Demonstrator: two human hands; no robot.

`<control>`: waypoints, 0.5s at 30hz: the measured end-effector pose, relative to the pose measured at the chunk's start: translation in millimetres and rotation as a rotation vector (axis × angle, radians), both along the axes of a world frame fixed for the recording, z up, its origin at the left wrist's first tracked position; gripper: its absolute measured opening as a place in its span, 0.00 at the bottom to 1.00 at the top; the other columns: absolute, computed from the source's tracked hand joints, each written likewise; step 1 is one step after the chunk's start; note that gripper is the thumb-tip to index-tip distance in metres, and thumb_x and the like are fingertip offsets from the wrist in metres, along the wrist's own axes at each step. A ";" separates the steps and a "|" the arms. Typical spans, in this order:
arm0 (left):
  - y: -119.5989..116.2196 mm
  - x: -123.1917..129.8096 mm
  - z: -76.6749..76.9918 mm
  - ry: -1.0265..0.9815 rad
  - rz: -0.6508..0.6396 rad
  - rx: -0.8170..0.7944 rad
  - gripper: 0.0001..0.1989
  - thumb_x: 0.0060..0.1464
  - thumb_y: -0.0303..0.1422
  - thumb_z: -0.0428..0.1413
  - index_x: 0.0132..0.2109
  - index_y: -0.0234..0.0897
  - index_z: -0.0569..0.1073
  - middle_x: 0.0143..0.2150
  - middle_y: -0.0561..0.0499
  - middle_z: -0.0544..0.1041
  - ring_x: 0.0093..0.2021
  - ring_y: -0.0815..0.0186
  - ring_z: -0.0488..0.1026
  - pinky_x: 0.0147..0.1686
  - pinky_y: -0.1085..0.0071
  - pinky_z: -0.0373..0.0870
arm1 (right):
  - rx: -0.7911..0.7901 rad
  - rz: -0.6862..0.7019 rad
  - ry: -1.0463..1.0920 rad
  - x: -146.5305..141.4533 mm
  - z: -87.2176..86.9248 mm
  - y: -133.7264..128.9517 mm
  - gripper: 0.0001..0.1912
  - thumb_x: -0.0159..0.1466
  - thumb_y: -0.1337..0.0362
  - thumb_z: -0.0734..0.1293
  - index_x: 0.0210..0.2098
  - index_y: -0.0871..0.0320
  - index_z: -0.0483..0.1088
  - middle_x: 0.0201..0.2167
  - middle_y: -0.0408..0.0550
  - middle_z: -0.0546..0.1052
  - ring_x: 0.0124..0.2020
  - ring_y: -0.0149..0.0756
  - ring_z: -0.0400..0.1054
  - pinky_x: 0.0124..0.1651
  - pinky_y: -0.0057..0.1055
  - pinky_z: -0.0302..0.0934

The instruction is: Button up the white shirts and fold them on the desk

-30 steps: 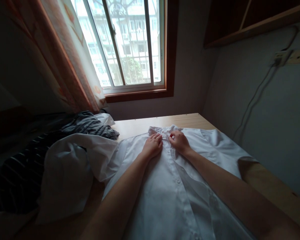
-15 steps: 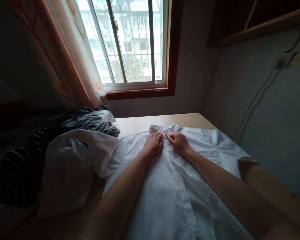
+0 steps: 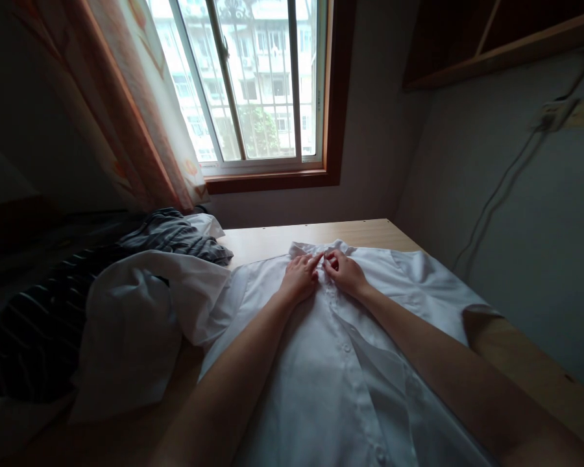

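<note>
1. The shirt (image 3: 311, 376), smooth white cloth with soft creases, lies spread across the lower middle of the frame, its collar (image 3: 299, 248) near the centre.
2. The left hand (image 3: 298, 279) rests on it just below the collar, forefinger stretched towards the other hand; its thumb is hidden, so I cannot tell whether it pinches cloth.
3. The right hand (image 3: 345, 272) is curled beside it, fingertips bunched at the front edge; whether they pinch cloth is too small to tell.
4. A small round button (image 3: 346, 348) shows lower on the front.
5. A long sleeve (image 3: 131, 324) loops loosely at lower left, over crumpled black striped cloth (image 3: 34, 337).
6. Pale, wood-grained table (image 3: 260, 240) shows beyond the collar.
7. At upper left hangs a flowered, pleated curtain (image 3: 136, 104).
</note>
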State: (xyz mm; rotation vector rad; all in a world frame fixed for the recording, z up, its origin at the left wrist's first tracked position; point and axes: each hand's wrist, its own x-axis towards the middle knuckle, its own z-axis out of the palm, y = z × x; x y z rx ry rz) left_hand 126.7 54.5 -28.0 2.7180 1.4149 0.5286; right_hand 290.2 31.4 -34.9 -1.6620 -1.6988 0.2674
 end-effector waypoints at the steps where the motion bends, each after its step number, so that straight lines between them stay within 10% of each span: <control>1: 0.7 0.0 -0.7 -0.009 -0.014 0.011 0.30 0.60 0.29 0.51 0.68 0.47 0.59 0.65 0.46 0.67 0.65 0.58 0.62 0.65 0.56 0.57 | -0.019 0.001 0.008 0.1 0.6 0.5 0.12 0.64 0.59 0.66 0.45 0.57 0.70 0.32 0.46 0.79 0.32 0.35 0.73 0.33 0.26 0.58; 15: 2.1 0.9 -2.6 -0.032 -0.046 0.072 0.23 0.60 0.29 0.51 0.62 0.42 0.68 0.60 0.47 0.71 0.60 0.57 0.64 0.62 0.57 0.60 | -0.120 -0.168 -0.002 -1.0 1.8 15.7 0.10 0.66 0.59 0.62 0.39 0.55 0.73 0.36 0.47 0.80 0.38 0.40 0.74 0.35 0.29 0.58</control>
